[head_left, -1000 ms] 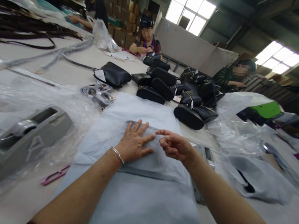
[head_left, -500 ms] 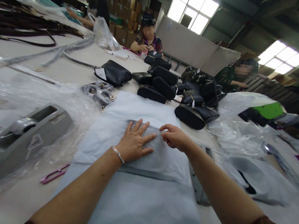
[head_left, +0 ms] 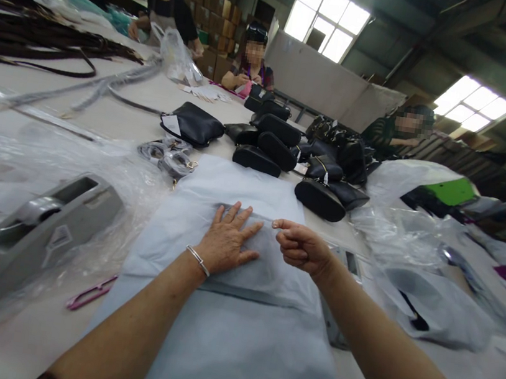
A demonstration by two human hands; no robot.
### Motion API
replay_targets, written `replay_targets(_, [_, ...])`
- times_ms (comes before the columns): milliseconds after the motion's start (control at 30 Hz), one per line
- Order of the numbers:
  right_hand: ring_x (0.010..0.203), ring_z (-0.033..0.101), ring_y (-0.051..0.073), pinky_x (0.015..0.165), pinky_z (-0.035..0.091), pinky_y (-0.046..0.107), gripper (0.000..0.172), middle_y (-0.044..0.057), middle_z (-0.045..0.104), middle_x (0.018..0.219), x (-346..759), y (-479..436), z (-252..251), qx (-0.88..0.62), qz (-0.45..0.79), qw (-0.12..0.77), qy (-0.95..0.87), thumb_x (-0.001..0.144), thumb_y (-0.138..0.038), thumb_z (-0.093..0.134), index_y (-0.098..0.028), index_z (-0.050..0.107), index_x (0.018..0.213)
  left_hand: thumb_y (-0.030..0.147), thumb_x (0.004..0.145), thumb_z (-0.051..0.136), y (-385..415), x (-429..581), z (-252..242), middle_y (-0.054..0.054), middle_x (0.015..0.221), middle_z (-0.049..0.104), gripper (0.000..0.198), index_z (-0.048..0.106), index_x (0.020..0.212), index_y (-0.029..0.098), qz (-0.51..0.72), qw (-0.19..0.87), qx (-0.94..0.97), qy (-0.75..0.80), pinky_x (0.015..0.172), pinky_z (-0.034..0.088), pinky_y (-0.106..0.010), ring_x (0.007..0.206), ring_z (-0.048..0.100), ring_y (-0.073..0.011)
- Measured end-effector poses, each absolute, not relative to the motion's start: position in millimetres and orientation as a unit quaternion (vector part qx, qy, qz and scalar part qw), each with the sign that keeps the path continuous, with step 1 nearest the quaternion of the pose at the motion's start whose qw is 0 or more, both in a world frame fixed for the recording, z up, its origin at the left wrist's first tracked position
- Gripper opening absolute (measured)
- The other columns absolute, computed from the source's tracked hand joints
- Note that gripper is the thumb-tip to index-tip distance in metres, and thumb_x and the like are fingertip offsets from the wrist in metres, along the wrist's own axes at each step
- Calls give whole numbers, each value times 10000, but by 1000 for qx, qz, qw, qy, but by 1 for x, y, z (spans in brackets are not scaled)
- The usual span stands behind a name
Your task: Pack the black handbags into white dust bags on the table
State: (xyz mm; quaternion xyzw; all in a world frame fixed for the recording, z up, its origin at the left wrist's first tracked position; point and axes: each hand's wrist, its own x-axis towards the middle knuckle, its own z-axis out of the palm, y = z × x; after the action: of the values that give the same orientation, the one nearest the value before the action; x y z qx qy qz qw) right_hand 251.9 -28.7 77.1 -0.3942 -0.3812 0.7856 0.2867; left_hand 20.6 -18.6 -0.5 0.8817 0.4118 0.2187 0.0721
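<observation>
My left hand (head_left: 227,239) lies flat, fingers spread, on a folded pale grey dust bag (head_left: 265,266) with something dark inside it. The bag rests on a stack of the same grey fabric (head_left: 231,343) in front of me. My right hand (head_left: 299,245) is right beside the left, its forefinger stretched toward the bag's top edge and the other fingers curled, pinching something I cannot make out.
A grey tape dispenser (head_left: 30,233) stands at the left on clear plastic, pink snips (head_left: 90,293) near it. Several black bags (head_left: 287,150) lie beyond the fabric. Plastic-wrapped items (head_left: 423,282) are at the right. Three people sit or stand at the table's far side.
My right hand has shifted slightly along the bag's top edge and back. My left hand has stayed flat in place. The person at the far left has straightened up.
</observation>
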Motion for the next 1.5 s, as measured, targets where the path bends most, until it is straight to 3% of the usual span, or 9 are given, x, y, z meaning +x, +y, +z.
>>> replay_targets(233, [343,52,17,334,45,164,261,-149,281,556,246,-33,58,-347,811,296,-367,814,-267,640,-233,489,1024,617,877,650,-18,17,7,-145,1652,320,808,383,1564,285,226,137,875,407,1198,126,-699,1549,157,-412])
replay_targets(367, [353,40,21,336,62,163,265,-151,259,558,238,-32,50,-340,815,302,-359,811,-267,636,-237,482,1024,578,921,605,-15,12,8,-148,1645,332,676,455,1508,278,259,196,860,393,1197,130,-694,1555,159,-392])
replay_targets(533, [352,36,23,324,64,159,265,-150,277,549,228,-32,46,-315,827,311,-346,807,-259,635,-234,487,1025,364,951,576,-13,10,7,-108,1615,403,402,573,1339,262,314,258,823,397,1225,137,-633,1560,196,-319])
replay_targets(667, [353,38,21,324,75,157,256,-150,273,551,220,-32,43,-314,831,303,-345,815,-268,634,-225,495,1026,258,916,574,-14,10,8,-92,1590,449,328,618,1241,257,331,263,813,401,1232,157,-606,1552,233,-301])
replay_targets(1133, [351,76,22,327,65,162,237,-149,299,532,203,-35,45,-348,826,311,-316,809,-292,671,-220,492,948,241,928,590,-13,12,3,-55,1543,513,116,675,1007,246,364,265,795,406,1241,170,-584,1530,298,-262])
replay_targets(1333, [349,240,23,356,132,171,342,-123,398,491,200,-31,59,-501,654,388,-413,693,-326,819,-213,521,817,209,893,601,-12,11,4,-65,1613,415,96,682,937,233,336,253,811,407,1238,162,-597,1543,263,-271])
replay_targets(1500, [443,345,57,419,239,215,268,-71,477,542,196,-25,59,-568,488,409,-522,665,-368,799,-193,609,739,183,858,613,-13,11,8,-91,1628,385,87,685,899,212,323,250,815,411,1242,158,-590,1545,254,-287])
